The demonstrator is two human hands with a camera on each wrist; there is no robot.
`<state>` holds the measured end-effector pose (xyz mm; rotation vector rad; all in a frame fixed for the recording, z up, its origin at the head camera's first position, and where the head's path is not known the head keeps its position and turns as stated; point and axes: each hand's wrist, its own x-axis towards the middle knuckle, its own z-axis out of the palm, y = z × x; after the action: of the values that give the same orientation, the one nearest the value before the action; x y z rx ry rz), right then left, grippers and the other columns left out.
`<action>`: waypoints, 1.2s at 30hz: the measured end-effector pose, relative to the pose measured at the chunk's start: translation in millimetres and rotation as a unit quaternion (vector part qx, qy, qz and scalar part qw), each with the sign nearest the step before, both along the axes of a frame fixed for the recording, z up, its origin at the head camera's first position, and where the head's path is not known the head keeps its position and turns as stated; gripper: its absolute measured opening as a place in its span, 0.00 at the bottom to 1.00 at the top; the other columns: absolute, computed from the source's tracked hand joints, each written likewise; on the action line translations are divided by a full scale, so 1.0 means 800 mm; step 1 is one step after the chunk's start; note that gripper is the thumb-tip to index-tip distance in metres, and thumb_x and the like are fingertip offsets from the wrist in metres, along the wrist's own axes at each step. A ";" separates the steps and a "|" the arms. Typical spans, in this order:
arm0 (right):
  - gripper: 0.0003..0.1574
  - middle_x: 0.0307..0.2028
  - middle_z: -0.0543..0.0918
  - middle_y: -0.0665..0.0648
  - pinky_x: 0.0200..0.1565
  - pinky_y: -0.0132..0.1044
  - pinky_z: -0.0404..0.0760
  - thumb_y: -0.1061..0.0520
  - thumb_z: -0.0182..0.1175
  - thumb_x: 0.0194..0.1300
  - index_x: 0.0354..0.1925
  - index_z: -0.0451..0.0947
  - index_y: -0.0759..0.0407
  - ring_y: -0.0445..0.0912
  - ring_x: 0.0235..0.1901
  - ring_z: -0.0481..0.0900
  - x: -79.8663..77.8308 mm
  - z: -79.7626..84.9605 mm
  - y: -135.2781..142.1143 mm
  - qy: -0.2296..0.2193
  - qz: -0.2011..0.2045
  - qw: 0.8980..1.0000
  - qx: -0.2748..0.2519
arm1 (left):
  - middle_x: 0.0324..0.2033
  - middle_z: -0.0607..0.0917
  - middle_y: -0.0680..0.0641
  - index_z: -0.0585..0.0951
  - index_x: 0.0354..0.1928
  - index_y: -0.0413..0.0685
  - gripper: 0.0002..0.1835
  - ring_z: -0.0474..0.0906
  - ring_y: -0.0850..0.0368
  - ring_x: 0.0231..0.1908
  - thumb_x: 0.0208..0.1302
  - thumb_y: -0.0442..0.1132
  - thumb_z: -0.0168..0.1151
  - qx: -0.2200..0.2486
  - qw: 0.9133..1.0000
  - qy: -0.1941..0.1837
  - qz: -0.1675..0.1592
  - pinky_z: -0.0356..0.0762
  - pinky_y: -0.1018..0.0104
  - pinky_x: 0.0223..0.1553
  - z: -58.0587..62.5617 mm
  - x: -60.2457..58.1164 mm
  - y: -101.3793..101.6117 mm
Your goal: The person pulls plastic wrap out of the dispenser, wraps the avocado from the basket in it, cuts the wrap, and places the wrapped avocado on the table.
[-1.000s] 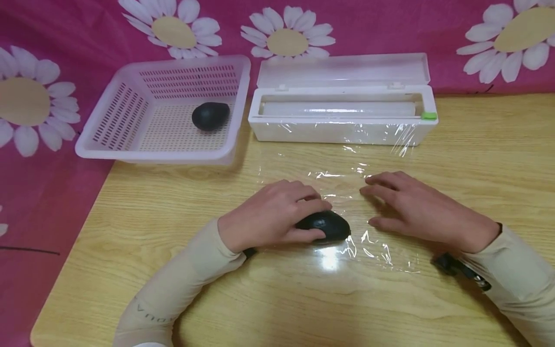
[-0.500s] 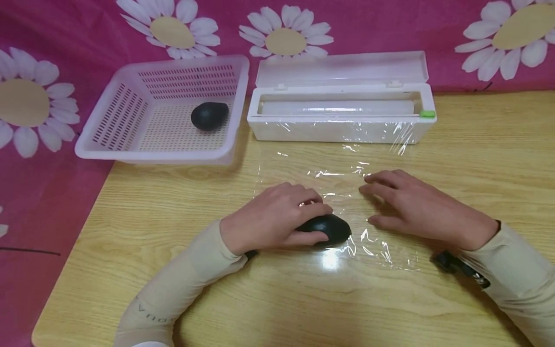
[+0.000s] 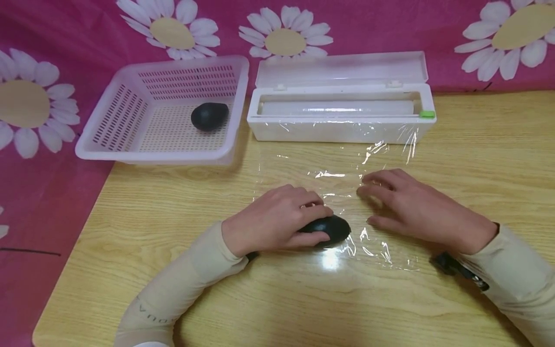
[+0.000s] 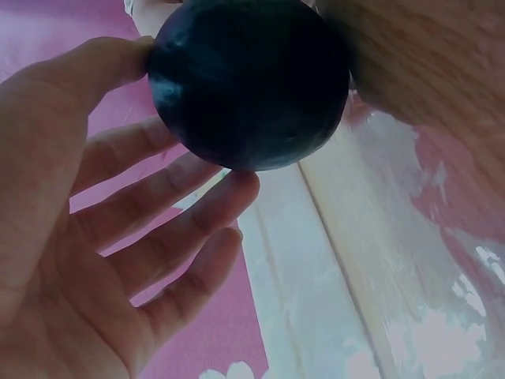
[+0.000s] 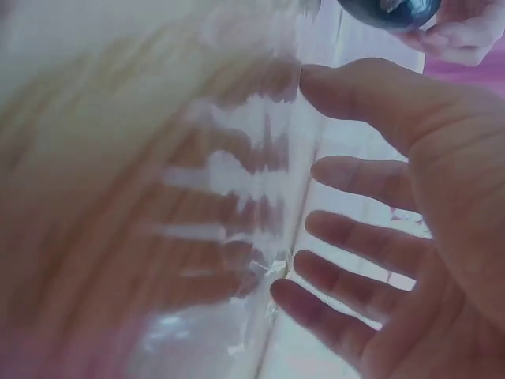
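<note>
My left hand [image 3: 279, 219] holds a dark, smooth avocado [image 3: 331, 230] on its side over a sheet of cling film [image 3: 368, 250], thumb on the near side and fingers over the far side. In the left wrist view the avocado's round end [image 4: 248, 87] sits against the thumb and fingertips. To the right, my right hand [image 3: 407, 207] has its fingers spread and slightly bent, fingertips at the film. The right wrist view shows those fingertips [image 5: 323, 170] right at the shiny film, with nothing in the palm.
A white cling film dispenser [image 3: 338, 130] stands at the back with its lid up; the film runs from its roll toward me. Left of it is a pale plastic basket [image 3: 173, 155] holding another avocado [image 3: 210, 116]. A pink flowered cloth [image 3: 390, 29] hangs behind the wooden table [image 3: 277, 308].
The film's creases by the dispenser's front right have shifted and grown more marked. My right fingertips have moved slightly left; the left hand, still holding the avocado, has barely moved.
</note>
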<state>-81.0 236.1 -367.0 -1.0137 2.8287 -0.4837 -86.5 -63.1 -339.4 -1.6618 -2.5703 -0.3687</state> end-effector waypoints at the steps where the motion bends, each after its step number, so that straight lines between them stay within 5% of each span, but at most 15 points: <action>1: 0.32 0.65 0.79 0.58 0.65 0.59 0.78 0.47 0.73 0.63 0.63 0.80 0.54 0.57 0.66 0.74 0.001 0.001 -0.001 0.009 0.005 1.000 -0.005 | 0.45 0.89 0.53 0.86 0.54 0.53 0.20 0.85 0.58 0.41 0.71 0.58 0.63 0.000 1.000 0.002 0.001 0.84 0.62 0.44 0.000 0.000 0.000; 7: 0.29 0.55 0.86 0.55 0.57 0.52 0.84 0.49 0.73 0.60 0.59 0.83 0.55 0.52 0.56 0.81 0.012 0.006 -0.018 0.086 0.065 0.992 -0.066 | 0.44 0.89 0.53 0.86 0.53 0.53 0.20 0.85 0.59 0.40 0.71 0.58 0.63 0.005 1.000 0.006 0.000 0.84 0.63 0.43 -0.002 -0.001 0.000; 13: 0.29 0.52 0.86 0.50 0.54 0.45 0.85 0.40 0.69 0.66 0.57 0.82 0.55 0.45 0.51 0.84 0.027 0.004 -0.042 0.106 0.107 0.982 -0.117 | 0.45 0.89 0.53 0.87 0.51 0.53 0.20 0.86 0.58 0.41 0.70 0.58 0.65 0.015 1.000 0.013 0.003 0.84 0.64 0.44 0.000 -0.002 -0.001; 21: 0.23 0.46 0.87 0.47 0.55 0.43 0.81 0.42 0.69 0.64 0.51 0.83 0.54 0.44 0.47 0.84 0.033 -0.001 -0.049 0.127 0.090 0.982 -0.110 | 0.42 0.88 0.54 0.87 0.47 0.54 0.16 0.84 0.59 0.40 0.71 0.56 0.64 0.031 0.999 0.034 0.012 0.83 0.66 0.43 0.001 -0.001 -0.004; 26: 0.25 0.45 0.89 0.50 0.55 0.45 0.81 0.44 0.70 0.64 0.52 0.84 0.58 0.46 0.47 0.85 0.030 -0.004 -0.050 0.123 0.081 0.984 -0.102 | 0.33 0.83 0.56 0.84 0.36 0.53 0.13 0.77 0.61 0.32 0.70 0.54 0.66 0.042 0.998 0.038 0.014 0.79 0.67 0.37 0.005 0.001 -0.014; 36: 0.22 0.41 0.90 0.52 0.55 0.47 0.78 0.45 0.69 0.65 0.49 0.86 0.59 0.45 0.43 0.85 0.027 -0.003 -0.045 0.135 0.068 0.983 -0.102 | 0.26 0.75 0.56 0.78 0.29 0.54 0.15 0.70 0.61 0.27 0.69 0.52 0.68 0.025 1.000 0.001 -0.020 0.74 0.68 0.33 0.001 0.000 -0.021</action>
<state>-59.7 200.4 -369.4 -1.3992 2.9578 -0.6797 -86.8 -80.0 -338.8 -1.6982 -2.5093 -0.4293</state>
